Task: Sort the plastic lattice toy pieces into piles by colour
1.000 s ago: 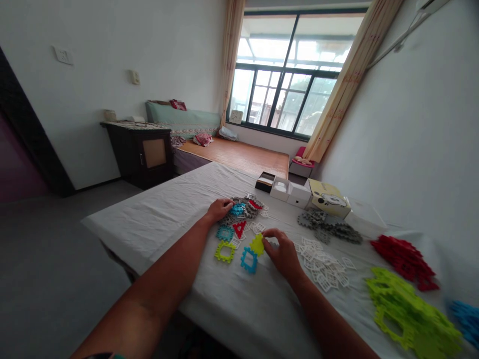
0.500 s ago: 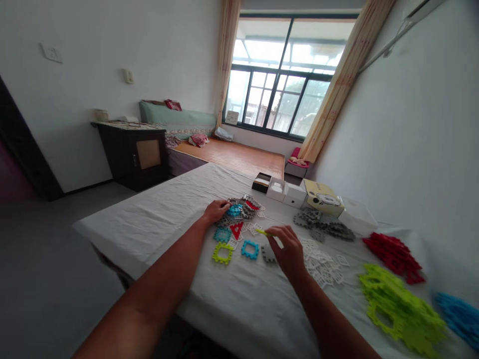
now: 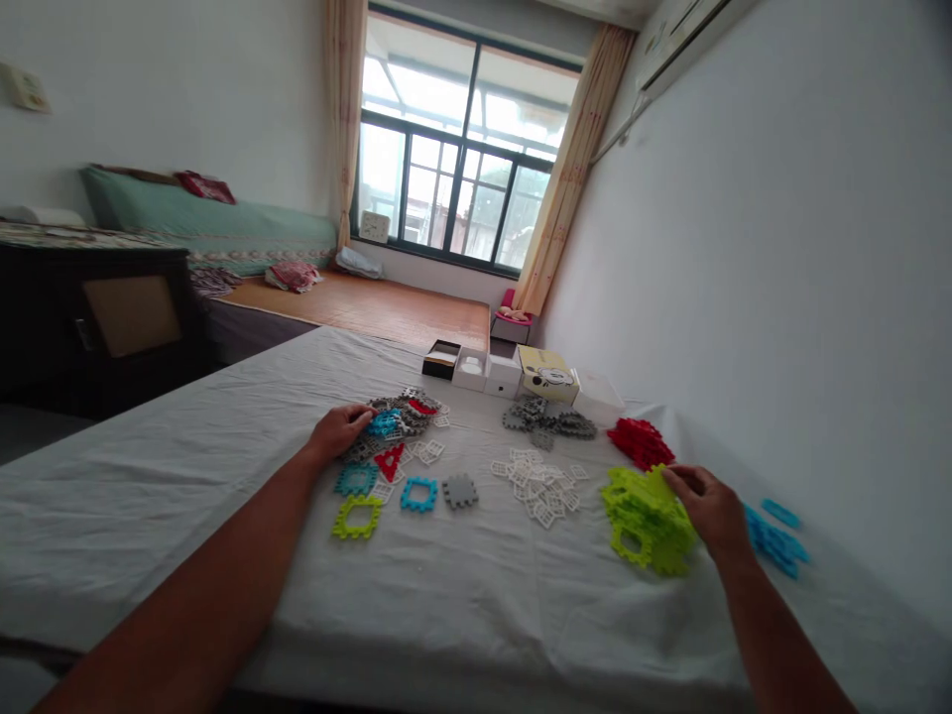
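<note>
My left hand (image 3: pixel 338 430) rests with curled fingers on the edge of a mixed pile of grey, blue and red plastic tiles (image 3: pixel 398 416); nothing shows in its grip. My right hand (image 3: pixel 706 508) lies on the right side of a lime-green tile pile (image 3: pixel 640 511), fingers pinched on a lime-green tile at the pile's top. Between the hands lie single tiles: a green square frame (image 3: pixel 357 518), a blue square frame (image 3: pixel 418 493), a grey square (image 3: pixel 460 490), a teal tile (image 3: pixel 355 480) and a red triangle (image 3: pixel 390 460).
On the white cloth table (image 3: pixel 185 466) are piles of white tiles (image 3: pixel 539 483), grey tiles (image 3: pixel 546 420), red tiles (image 3: pixel 640 441) and blue tiles (image 3: pixel 773 535). Small boxes (image 3: pixel 491 372) stand at the far edge. A wall runs close on the right; a dark cabinet (image 3: pixel 96 317) stands left.
My right hand carried a lime-green tile from the middle of the table to the green pile on the right. The view turned right. My left hand stayed on the mixed pile.
</note>
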Motion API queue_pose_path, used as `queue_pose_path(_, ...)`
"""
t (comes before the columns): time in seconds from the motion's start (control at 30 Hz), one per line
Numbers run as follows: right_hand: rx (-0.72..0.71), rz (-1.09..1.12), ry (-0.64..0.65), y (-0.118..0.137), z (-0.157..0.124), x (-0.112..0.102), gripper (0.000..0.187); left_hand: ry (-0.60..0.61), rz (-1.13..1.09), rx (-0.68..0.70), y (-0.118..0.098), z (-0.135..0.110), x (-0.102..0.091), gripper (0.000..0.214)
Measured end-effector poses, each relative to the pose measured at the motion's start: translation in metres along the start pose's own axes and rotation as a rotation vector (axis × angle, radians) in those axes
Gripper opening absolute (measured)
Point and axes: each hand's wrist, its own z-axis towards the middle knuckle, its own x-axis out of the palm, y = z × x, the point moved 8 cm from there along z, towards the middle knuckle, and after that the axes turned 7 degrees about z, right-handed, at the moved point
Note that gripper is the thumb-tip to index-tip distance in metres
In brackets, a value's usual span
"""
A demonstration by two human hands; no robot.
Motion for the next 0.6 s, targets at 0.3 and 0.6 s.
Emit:
queue_pose_path(0.3, -0.472, -0.165, 0.105, 0.102, -0.025, 0.071, 0.042, -0.03, -0.033, 0.026, -0.005, -0.006, -0.001, 0.039)
queue_pose_path(0.6, -0.815, 0.047, 0.733, 0.293, -0.141, 0.253, 0.035, -0.049, -0.066, -0.045, -0.003, -0.014, -0.004, 0.037)
